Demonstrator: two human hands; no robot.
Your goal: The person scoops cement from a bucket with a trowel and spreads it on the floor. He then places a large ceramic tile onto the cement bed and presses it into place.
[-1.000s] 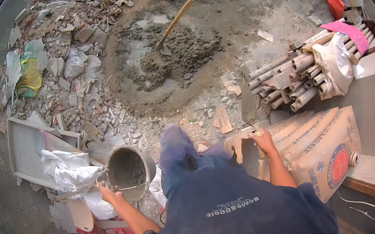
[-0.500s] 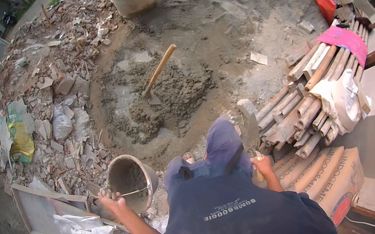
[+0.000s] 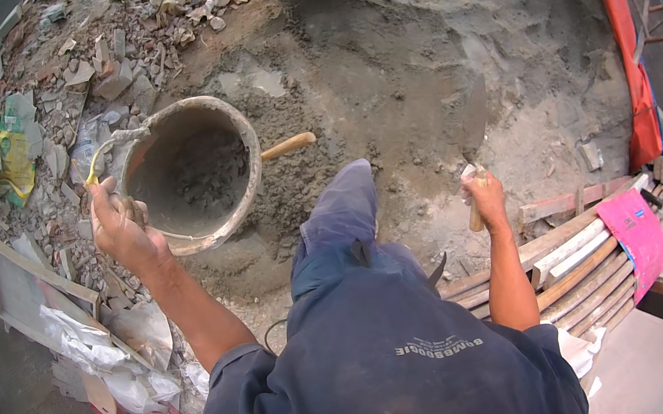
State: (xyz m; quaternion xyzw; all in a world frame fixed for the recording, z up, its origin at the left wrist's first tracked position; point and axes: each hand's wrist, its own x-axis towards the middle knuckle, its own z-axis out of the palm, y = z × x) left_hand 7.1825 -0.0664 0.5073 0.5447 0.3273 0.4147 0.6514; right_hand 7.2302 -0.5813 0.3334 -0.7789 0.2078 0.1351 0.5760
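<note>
The bucket (image 3: pixel 253 157) was in front of the person, left of the middle; it was round and grey, its thick pale rim crusted with dried mix, its mouth showing dark, clumpy grey mortar (image 3: pixel 211 175) inside; whether its base touched the ground could not be told. The left hand (image 3: pixel 122 226) was curled at the bucket's left, fingers pinching its pale carrying handle (image 3: pixel 122 138), which had a yellow part near the fingertips; the right hand (image 3: pixel 484 193) was well apart, closed around the wooden grip of a trowel (image 3: pixel 476 124), whose dull grey blade pointed away from the body; a wooden shaft (image 3: pixel 288 145) stuck out past the bucket's right rim.
</note>
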